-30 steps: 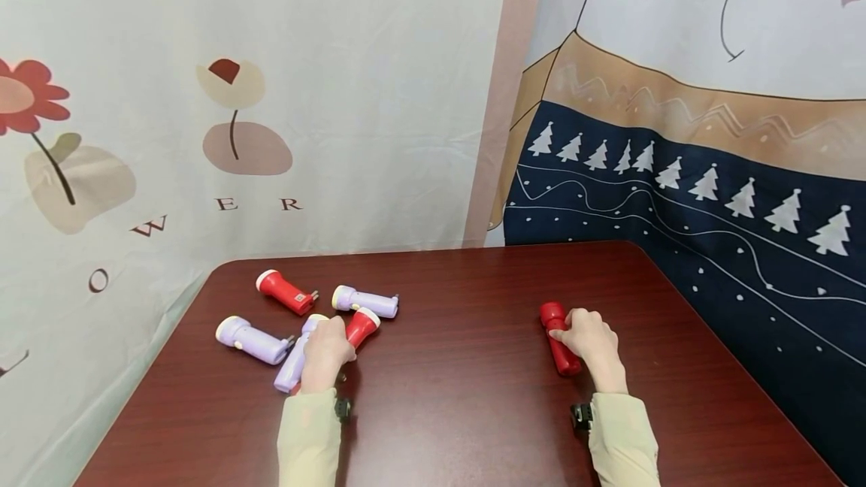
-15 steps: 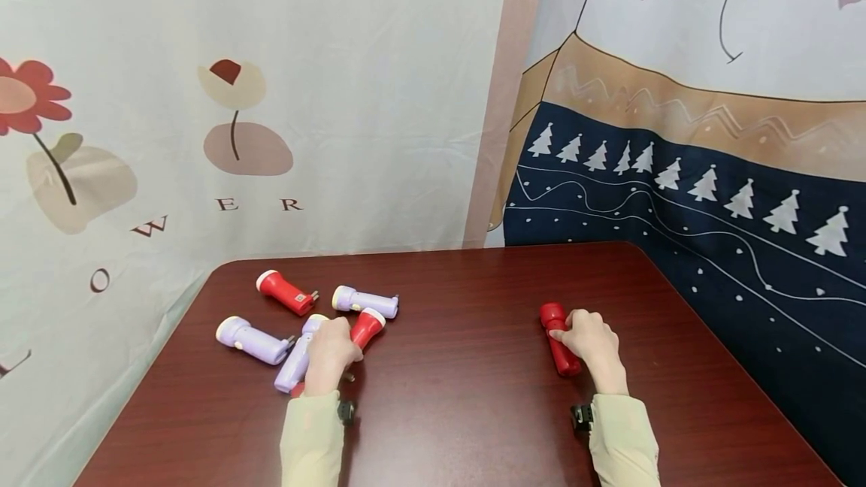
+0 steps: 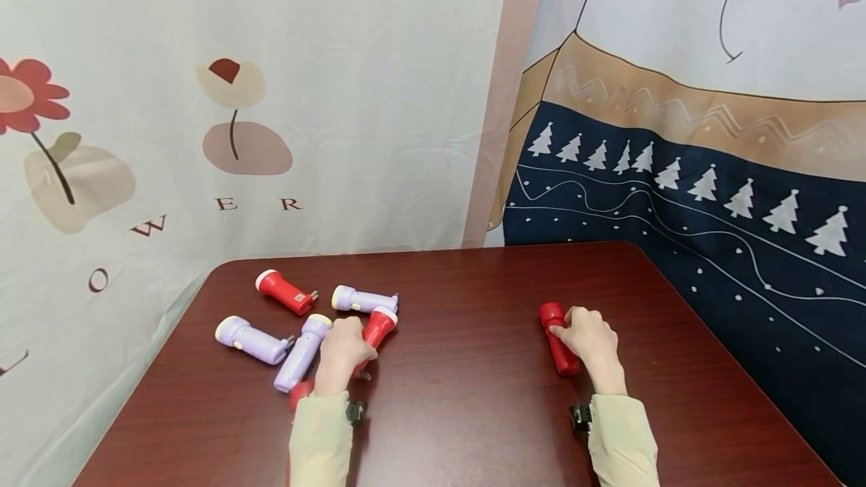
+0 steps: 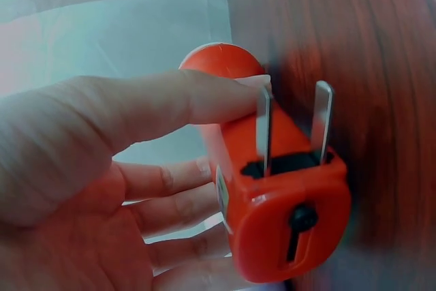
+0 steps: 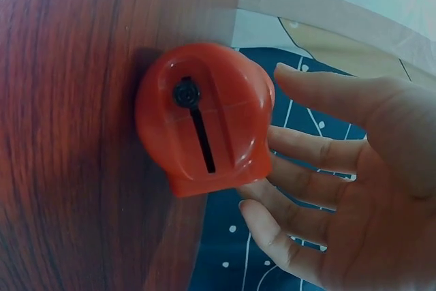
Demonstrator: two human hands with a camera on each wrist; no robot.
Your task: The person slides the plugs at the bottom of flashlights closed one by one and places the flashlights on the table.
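On the tabletop (image 3: 460,427), at ten o'clock from its middle, a red flashlight (image 3: 380,327) is gripped between thumb and fingers of the left hand (image 3: 343,355). At three o'clock, a second red flashlight (image 3: 553,314) is spanned by the right hand's (image 3: 590,338) fingers; whether it is gripped cannot be told. Light, stiff, slightly slippery plastic is expected, best held behind the flared head, clear of the metal prongs (image 4: 323,122).

Reddish-brown table (image 3: 467,367) before me, far corners (image 3: 624,249) rounded | pale hanging cloth (image 3: 379,111) behind, flower prints (image 3: 232,85) | navy cloth (image 3: 676,261) at right, white trees (image 3: 784,212) | soft sheen (image 3: 440,427) on table
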